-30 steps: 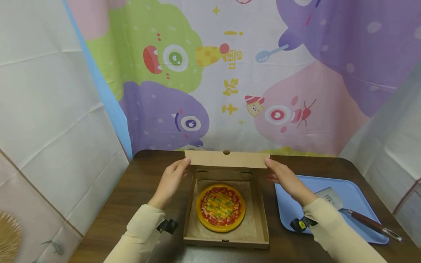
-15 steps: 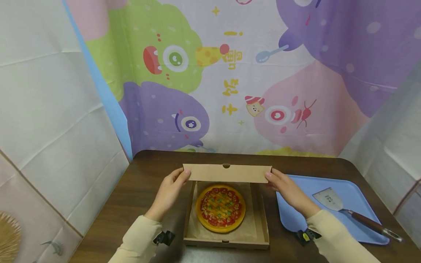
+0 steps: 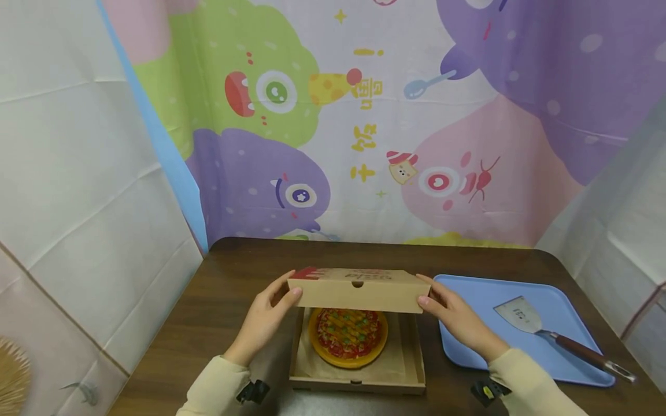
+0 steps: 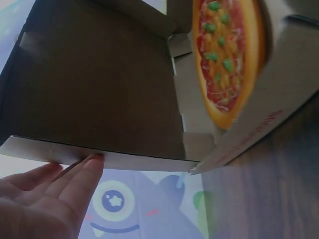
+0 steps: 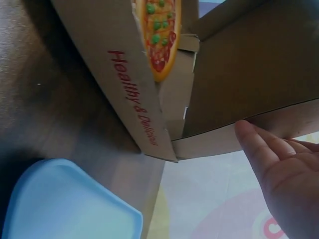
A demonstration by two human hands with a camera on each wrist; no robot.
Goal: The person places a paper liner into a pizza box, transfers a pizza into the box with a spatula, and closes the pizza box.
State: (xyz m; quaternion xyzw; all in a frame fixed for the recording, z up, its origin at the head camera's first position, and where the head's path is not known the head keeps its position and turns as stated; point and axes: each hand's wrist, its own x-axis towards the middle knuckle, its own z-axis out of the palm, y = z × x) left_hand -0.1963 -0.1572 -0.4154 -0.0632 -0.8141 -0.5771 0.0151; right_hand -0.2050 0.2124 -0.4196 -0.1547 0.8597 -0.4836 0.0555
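A cardboard pizza box (image 3: 312,380) lies on the dark wooden table with its lid (image 3: 359,297) partly raised, slanting over the back of the box. My left hand (image 3: 264,320) grips the lid's front left corner, thumb on the front flap. At the front right corner my right hand (image 3: 460,320) holds it the same way. Inside, on brown paper, sits a pizza (image 3: 347,341) with a yellow rim, red and green toppings and yellow stripes; the lid hides its far edge. Both wrist views show fingers against the lid's side walls (image 4: 129,162).
To the right lies a light blue tray (image 3: 468,346), just beyond my right hand. A pizza server (image 3: 520,316) with a brown handle rests on it, handle past the tray's near right corner. A cartoon-printed curtain (image 3: 364,219) hangs behind the table (image 3: 182,341).
Both hands have brought the lid down and towards me. Its printed top now shows, and its front flap covers the back part of the pizza. Tray and server have stayed put.
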